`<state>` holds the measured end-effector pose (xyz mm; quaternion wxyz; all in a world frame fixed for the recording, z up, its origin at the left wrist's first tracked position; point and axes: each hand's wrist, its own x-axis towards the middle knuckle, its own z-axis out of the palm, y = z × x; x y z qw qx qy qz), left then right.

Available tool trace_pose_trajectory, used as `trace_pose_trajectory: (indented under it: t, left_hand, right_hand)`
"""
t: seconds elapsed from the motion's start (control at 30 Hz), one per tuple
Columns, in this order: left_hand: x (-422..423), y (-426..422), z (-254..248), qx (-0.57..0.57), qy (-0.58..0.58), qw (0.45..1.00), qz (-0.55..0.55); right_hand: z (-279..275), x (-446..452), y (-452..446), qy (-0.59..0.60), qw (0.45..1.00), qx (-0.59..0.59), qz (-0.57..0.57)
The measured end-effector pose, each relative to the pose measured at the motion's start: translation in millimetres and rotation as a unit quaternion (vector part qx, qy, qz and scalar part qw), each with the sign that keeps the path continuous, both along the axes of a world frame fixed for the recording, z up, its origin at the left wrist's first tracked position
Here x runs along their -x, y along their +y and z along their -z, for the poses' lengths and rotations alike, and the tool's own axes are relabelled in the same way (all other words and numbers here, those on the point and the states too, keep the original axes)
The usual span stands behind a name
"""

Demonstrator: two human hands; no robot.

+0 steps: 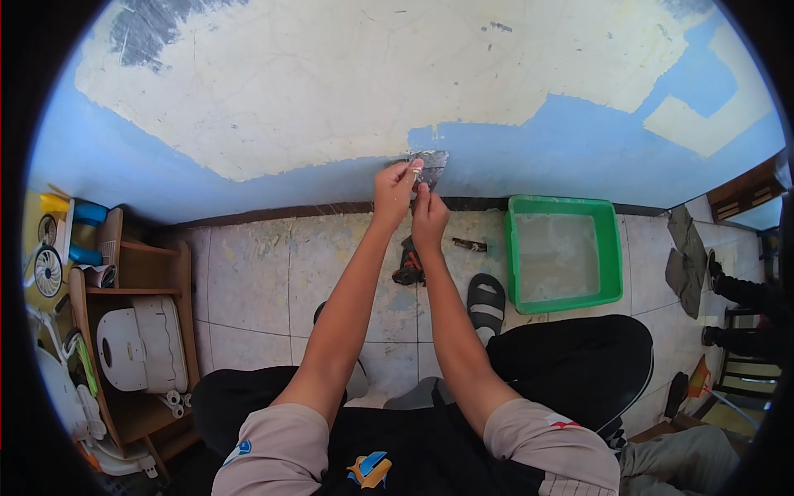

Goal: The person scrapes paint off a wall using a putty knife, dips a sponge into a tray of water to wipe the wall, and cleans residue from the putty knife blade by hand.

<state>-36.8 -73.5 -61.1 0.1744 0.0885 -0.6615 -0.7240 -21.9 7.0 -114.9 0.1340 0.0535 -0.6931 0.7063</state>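
Currently, left hand point(394, 195) and right hand point(430, 220) pinch a grey flat metal scraper point(436, 164) before the patchy blue-and-cream wall point(298, 99); green rectangular plastic tub point(571, 302) right of both hands.

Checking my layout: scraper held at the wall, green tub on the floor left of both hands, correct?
Not quite: the head view shows the green tub on the floor to the right of the left hand and right hand; the scraper is held at the wall.

From here, the hands point(392, 197) point(430, 220) hide the handle of the scraper point(433, 168), and the right forearm point(442, 302) partly covers a red-and-black tool point(407, 269).
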Motion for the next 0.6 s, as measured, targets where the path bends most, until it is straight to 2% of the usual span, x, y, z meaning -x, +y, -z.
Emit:
trace_pose_trajectory:
  t: [0.13,0.3,0.5,0.6]
  left_hand:
    - [0.8,6.3,4.8,-0.028,-0.005,1.000,-0.006]
    - [4.1,1.4,2.4,-0.006,-0.004,1.000,-0.003]
    - [3.1,2.9,5.9,-0.025,-0.004,1.000,0.010]
    - [-1.0,8.1,7.1,-0.044,-0.017,0.999,0.000]
  right_hand:
    - [3.3,4.5,2.9,0.010,1.000,-0.001,0.004]
    - [11.2,12.6,4.1,0.000,1.000,-0.021,-0.012]
    - [12.1,9.2,1.6,-0.003,1.000,0.012,-0.008]
    - [15.0,7.1,7.6,0.000,0.999,-0.043,-0.009]
